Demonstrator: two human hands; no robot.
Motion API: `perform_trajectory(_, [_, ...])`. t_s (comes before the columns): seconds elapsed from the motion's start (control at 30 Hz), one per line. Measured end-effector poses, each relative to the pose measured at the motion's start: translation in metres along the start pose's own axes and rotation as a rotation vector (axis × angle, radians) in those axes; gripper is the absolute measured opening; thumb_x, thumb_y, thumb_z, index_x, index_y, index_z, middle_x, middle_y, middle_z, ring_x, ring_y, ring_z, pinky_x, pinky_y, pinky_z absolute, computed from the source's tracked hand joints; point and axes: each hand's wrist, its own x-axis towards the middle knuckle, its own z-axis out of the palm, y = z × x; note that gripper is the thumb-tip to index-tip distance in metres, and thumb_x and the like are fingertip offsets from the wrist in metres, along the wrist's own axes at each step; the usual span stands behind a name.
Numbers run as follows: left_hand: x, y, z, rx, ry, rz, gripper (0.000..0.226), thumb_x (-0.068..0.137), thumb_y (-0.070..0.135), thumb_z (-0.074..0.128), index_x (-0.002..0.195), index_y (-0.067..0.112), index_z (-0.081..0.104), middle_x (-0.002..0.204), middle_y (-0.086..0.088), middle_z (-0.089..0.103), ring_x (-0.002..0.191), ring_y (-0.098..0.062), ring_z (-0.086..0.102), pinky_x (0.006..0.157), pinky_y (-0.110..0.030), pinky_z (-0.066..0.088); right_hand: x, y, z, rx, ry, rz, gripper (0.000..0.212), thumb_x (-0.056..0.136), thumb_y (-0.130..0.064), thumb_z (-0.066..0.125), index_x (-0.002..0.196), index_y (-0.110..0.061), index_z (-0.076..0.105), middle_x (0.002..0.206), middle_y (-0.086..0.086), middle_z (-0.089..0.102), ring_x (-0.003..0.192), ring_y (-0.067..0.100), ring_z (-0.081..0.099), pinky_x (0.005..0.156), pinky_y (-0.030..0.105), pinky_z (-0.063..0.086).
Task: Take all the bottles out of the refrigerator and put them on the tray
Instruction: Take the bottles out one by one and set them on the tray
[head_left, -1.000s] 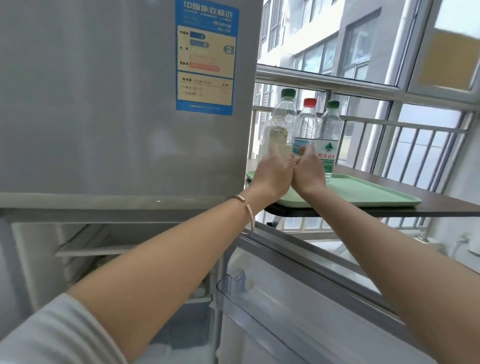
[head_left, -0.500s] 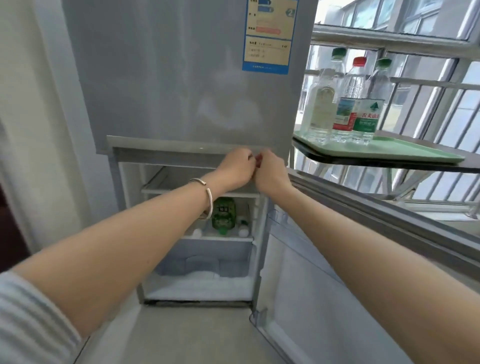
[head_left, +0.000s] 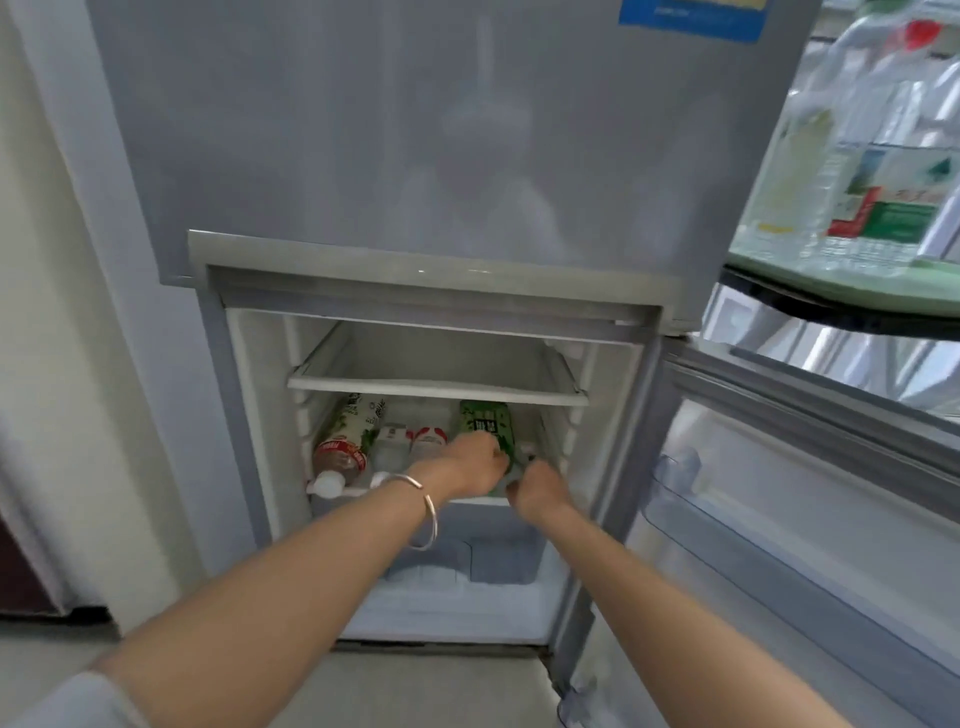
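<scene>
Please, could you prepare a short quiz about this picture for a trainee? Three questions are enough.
1. True or false: the green bottle stands upright.
2. How many hands touch the green bottle? A) none B) one C) two
3. Fill in: the tray to the right of the refrigerator carries ___.
Key: 1 false, it lies on its side; 2 C, the left hand and the right hand; 3 bottles.

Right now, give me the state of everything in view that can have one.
Lower refrigerator door: open.
Upper refrigerator door: closed.
Green bottle: lying on its side on the shelf, gripped.
Left hand: grips the green bottle.
Right hand: holds its cap end.
White-capped bottle: lying on its side, untouched.
Tray bottles: upright on the green tray.
</scene>
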Motion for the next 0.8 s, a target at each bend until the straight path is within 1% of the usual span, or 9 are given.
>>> perform_trajectory(0.07, [0.022,-0.013,0.008,-0.015,-0.012,-0.004,0.031,0.1,0.025,0.039,0.081,0.009,0.058,0.077,-0.007,0.056,0.062,-0.016,0.048,0.054,-0.027,0.036,0.019,0.007,0.014,-0.033,0.026,0.038,0.035,0.092,-0.017,0.053,0.124,-0.003,0.052,0.124,0.015,0.059,0.11,0.029,0.059,0.086,0.03,0.048])
perform_trajectory(0.17, [0.051,-0.023,0.013,-0.036,-0.035,0.016,0.021,0.099,0.022,0.042,0.084,0.013,0.055,0.084,-0.008,0.058,0.073,-0.019,0.052,0.065,-0.027,0.04,0.043,0.015,0.028,-0.087,0.054,0.07,0.048,0.088,-0.024,0.055,0.132,-0.007,0.045,0.134,0.014,0.052,0.121,0.03,0.052,0.098,0.033,0.046])
perform_trajectory(0.23, [0.064,-0.025,0.016,-0.048,-0.048,0.036,0.016,0.099,0.021,0.043,0.088,0.015,0.053,0.089,-0.009,0.055,0.078,-0.018,0.051,0.07,-0.028,0.041,0.059,0.02,0.035,-0.095,0.051,0.099,0.056,0.087,-0.025,0.056,0.137,-0.007,0.038,0.137,0.015,0.048,0.125,0.031,0.047,0.101,0.036,0.045])
perform_trajectory(0.3, [0.071,-0.028,0.015,-0.041,-0.044,0.025,0.018,0.099,0.02,0.042,0.091,0.014,0.056,0.09,-0.009,0.057,0.08,-0.019,0.053,0.073,-0.03,0.045,0.068,0.021,0.037,-0.105,0.048,0.111,0.06,0.088,-0.025,0.058,0.139,-0.006,0.033,0.137,0.017,0.047,0.126,0.032,0.046,0.101,0.038,0.045])
perform_trajectory(0.43, [0.086,-0.032,0.025,-0.031,-0.034,-0.014,0.024,0.098,0.019,0.042,0.084,0.007,0.058,0.084,-0.012,0.057,0.074,-0.022,0.05,0.059,-0.027,0.039,0.085,0.028,0.05,-0.119,0.062,0.123,0.062,0.089,-0.022,0.059,0.141,-0.007,0.029,0.136,0.018,0.049,0.124,0.032,0.048,0.099,0.039,0.047])
perform_trajectory(0.53, [0.09,-0.033,0.031,-0.04,-0.059,-0.027,0.031,0.099,0.023,0.043,0.09,0.002,0.064,0.09,-0.013,0.062,0.083,-0.024,0.057,0.074,-0.031,0.047,0.092,0.033,0.057,-0.091,0.07,0.125,0.064,0.092,-0.02,0.058,0.145,-0.01,0.023,0.137,0.018,0.046,0.123,0.031,0.051,0.098,0.037,0.048])
perform_trajectory(0.63, [0.092,-0.034,0.034,-0.052,-0.061,-0.033,0.035,0.099,0.023,0.043,0.1,-0.002,0.067,0.101,-0.018,0.066,0.09,-0.026,0.061,0.076,-0.033,0.048,0.094,0.034,0.051,-0.026,0.086,0.13,0.057,0.096,-0.013,0.05,0.145,-0.01,0.022,0.141,0.019,0.038,0.123,0.032,0.05,0.099,0.036,0.046])
perform_trajectory(0.73, [0.088,-0.028,0.032,-0.033,-0.059,-0.046,0.035,0.098,0.019,0.042,0.111,-0.004,0.066,0.113,-0.023,0.065,0.098,-0.032,0.062,0.072,-0.032,0.045,0.086,0.034,0.045,0.024,0.09,0.123,0.061,0.092,-0.013,0.055,0.144,-0.009,0.021,0.142,0.019,0.033,0.117,0.033,0.053,0.089,0.037,0.049])
perform_trajectory(0.8, [0.083,-0.022,0.031,-0.002,-0.036,-0.035,0.032,0.098,0.016,0.044,0.116,-0.003,0.063,0.118,-0.02,0.064,0.106,-0.034,0.061,0.078,-0.032,0.047,0.074,0.031,0.042,0.076,0.153,0.074,0.058,0.093,-0.018,0.056,0.141,-0.01,0.026,0.14,0.017,0.034,0.111,0.032,0.057,0.077,0.031,0.046])
